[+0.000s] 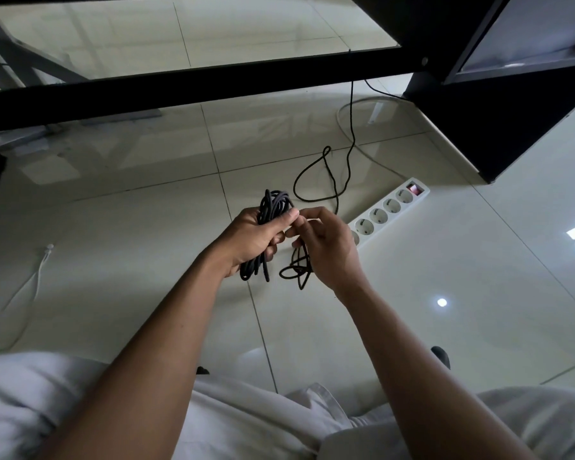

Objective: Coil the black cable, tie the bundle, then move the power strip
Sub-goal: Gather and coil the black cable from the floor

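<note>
My left hand (251, 239) grips a coiled bundle of black cable (273, 207), its loops sticking out above and below the fist. My right hand (326, 244) is closed on a looser strand of the same cable (297, 265), which hangs in a small loop under the fingers. Both thumbs meet at the bundle's side. The uncoiled rest of the cable (316, 174) lies in a loop on the tiled floor and runs up to the black desk frame. A white power strip (390, 205) with several sockets and a red switch lies on the floor right of my hands.
A black desk frame (186, 91) with a glass top crosses the upper view. A black cabinet (498, 121) stands at the upper right. A thin white cable (34, 290) lies on the floor at the left. My light trousers fill the bottom edge.
</note>
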{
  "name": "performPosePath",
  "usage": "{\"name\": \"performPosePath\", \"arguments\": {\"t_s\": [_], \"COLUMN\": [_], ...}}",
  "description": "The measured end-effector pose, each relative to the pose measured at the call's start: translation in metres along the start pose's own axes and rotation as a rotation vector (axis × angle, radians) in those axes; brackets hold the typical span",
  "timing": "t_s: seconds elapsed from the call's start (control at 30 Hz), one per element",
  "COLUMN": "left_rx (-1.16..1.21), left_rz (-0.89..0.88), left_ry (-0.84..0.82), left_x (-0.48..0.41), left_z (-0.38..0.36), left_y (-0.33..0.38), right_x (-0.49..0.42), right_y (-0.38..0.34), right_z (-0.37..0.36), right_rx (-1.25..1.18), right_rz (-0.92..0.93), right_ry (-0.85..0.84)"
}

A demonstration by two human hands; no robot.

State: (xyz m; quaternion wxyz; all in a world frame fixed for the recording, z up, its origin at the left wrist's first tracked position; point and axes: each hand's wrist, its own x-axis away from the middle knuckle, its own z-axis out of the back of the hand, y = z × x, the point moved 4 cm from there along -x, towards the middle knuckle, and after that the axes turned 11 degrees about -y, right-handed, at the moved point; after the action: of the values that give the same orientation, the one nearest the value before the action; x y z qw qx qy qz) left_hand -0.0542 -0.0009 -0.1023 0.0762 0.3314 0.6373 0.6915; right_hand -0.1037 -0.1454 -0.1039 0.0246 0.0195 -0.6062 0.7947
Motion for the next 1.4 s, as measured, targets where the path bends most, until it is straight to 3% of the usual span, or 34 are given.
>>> {"name": "performPosePath", "arguments": {"t_s": [0.2,0.33,0.47,0.53,0.67,0.83,1.03,1.23,1.33,1.4], "left_rx": [-0.006,0.025,-0.033,-0.046,0.071,0.218,-0.122,-0.464,-0.469,-0.336], "left_rz": [-0.105,-0.135,-0.199,-0.235,-0.272,-0.228,-0.218,-0.114,0.05,0.081], "left_ry": [0.023,0.039,0.118,0.152,0.135,-0.004,-0.157,-0.107,-0.198,-0.245], "left_x": [0.001,0.002,0.001,0.001,0.001,0.002,0.001,-0.005,-0.003,0.0], "left_z": [-0.005,-0.008,-0.009,-0.011,-0.009,-0.016,-0.022,-0.006,-0.004,-0.005], "left_y": [0.005,0.006,0.007,0.006,0.009,0.003,0.006,-0.003,-0.006,-0.005], "right_x": [0.004,0.006,0.005,0.006,0.002,0.001,0.001,0.003,0.005,0.005], "right_y": [-0.012,-0.012,-0.015,-0.01,-0.008,-0.017,-0.017,-0.022,-0.02,-0.022], "right_z": [0.001,0.0,0.0,-0.003,-0.009,-0.007,0.003,-0.002,-0.007,-0.008], "right_rx": [-0.167,-0.125,-0.095,-0.129,-0.125,0.097,0.132,0.168,0.108,0.059], "right_rz": [0.036,-0.011,0.016,-0.066,-0.115,-0.111,-0.123,-0.116,-0.127,-0.13], "right_ry": [0.032,-0.016,0.055,0.052,-0.137,-0.398,-0.433,-0.465,-0.469,-0.453]}}
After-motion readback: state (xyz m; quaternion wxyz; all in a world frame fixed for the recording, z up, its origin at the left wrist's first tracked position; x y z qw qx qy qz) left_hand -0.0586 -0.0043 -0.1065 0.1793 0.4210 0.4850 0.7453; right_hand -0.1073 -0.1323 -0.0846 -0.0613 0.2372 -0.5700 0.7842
